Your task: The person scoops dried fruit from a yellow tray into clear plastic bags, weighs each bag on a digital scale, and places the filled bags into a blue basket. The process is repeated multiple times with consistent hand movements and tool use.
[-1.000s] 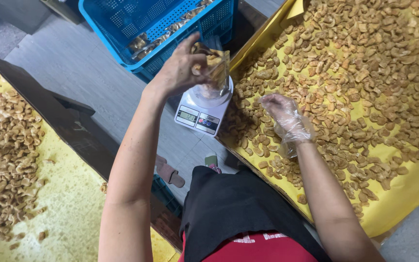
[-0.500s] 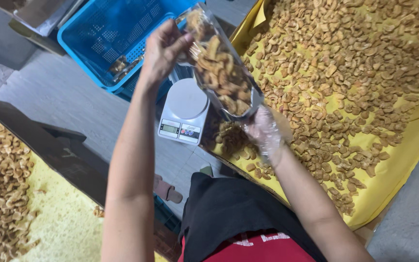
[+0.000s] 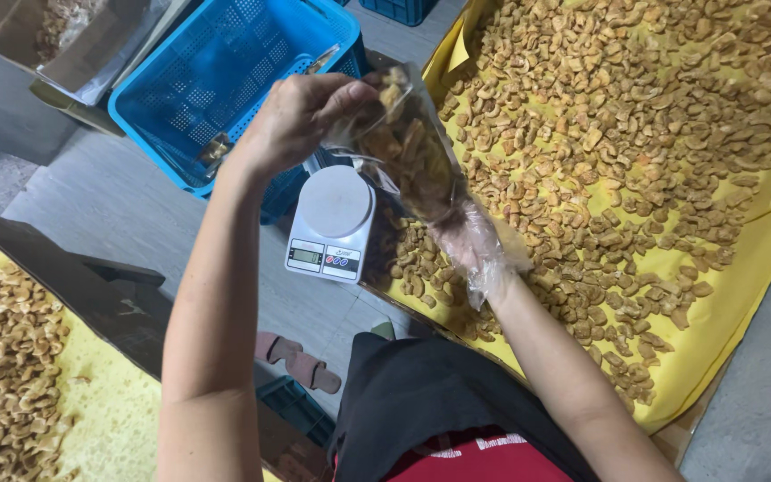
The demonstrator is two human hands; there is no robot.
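Head view: left hand (image 3: 292, 120) up over the scale, thumb and fingers pinched on the top edge of a clear plastic bag (image 3: 408, 147). Bag is part-filled with pale brown nut pieces, hangs tilted, top toward the left hand, bottom toward the right. Right hand (image 3: 475, 245) wears a thin clear glove and sits under the bag's lower end, fingers curled up around it; exact grip hard to read through the plastic. Bag is in the air, above and just right of the white kitchen scale (image 3: 330, 223), not touching its round plate. Scale sits on the grey floor (image 3: 127, 201), between a blue plastic crate (image 3: 225, 80) behind it and a yellow sheet (image 3: 742, 277) on the right. Loose nuts (image 3: 635, 134) are spread thick over the sheet, right up to its near edge by the scale. Second yellow sheet (image 3: 109, 419) at lower left carries another pile of nuts (image 3: 6, 357), well apart from the hands. Dark board (image 3: 55, 277) runs along the edge of it. Open cardboard box (image 3: 73, 40) at top left, beside the crate. Sandal (image 3: 301, 357) on the floor below the scale.
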